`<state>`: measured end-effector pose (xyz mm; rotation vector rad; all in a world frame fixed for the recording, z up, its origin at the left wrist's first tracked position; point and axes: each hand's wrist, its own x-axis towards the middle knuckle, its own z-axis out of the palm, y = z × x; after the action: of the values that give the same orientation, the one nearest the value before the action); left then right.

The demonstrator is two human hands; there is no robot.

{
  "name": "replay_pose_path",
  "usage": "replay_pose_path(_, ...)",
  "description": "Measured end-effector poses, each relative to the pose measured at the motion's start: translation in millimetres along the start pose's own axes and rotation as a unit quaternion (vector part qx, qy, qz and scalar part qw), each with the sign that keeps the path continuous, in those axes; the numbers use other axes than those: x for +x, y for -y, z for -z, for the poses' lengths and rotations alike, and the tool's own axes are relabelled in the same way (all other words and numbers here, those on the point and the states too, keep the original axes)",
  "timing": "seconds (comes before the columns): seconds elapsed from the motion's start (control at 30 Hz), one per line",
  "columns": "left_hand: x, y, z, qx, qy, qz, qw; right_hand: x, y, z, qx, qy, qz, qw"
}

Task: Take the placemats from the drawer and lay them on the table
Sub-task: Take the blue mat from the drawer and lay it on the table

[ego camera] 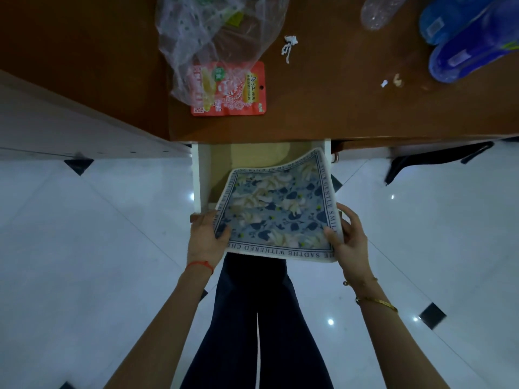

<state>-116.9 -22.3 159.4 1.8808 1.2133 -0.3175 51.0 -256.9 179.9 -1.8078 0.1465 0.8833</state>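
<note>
A square placemat (276, 209) with a blue and cream flower print and a border of dark lettering hangs over the open drawer (200, 178). My left hand (206, 238) grips its near left corner, thumb on top. Its near right corner is held by my right hand (349, 242). The far right corner curls upward near the drawer's right wall. The drawer has white sides and a pale wooden bottom, and it sticks out from under the brown table (351, 108). I cannot tell whether more placemats lie beneath the one I hold.
On the table lie a clear plastic bag (213, 32), a red snack packet (233, 89), a clear bottle (379, 12), blue slippers (471, 37) and white scraps (289, 47). A white cabinet (70, 127) stands at left. A dark bag (432, 161) sits under the table at right.
</note>
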Motion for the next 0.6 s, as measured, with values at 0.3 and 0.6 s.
replay_pose_path(0.3,-21.1,20.7,5.3,-0.124,0.042,0.129,0.983,-15.8,-19.5,4.2,-0.063,0.019,-0.019,0.998)
replay_pose_path(0.6,-7.5,21.9,23.8,-0.167,0.144,0.110,0.969,-20.1,-14.3,1.5,-0.060,0.015,-0.018,0.998)
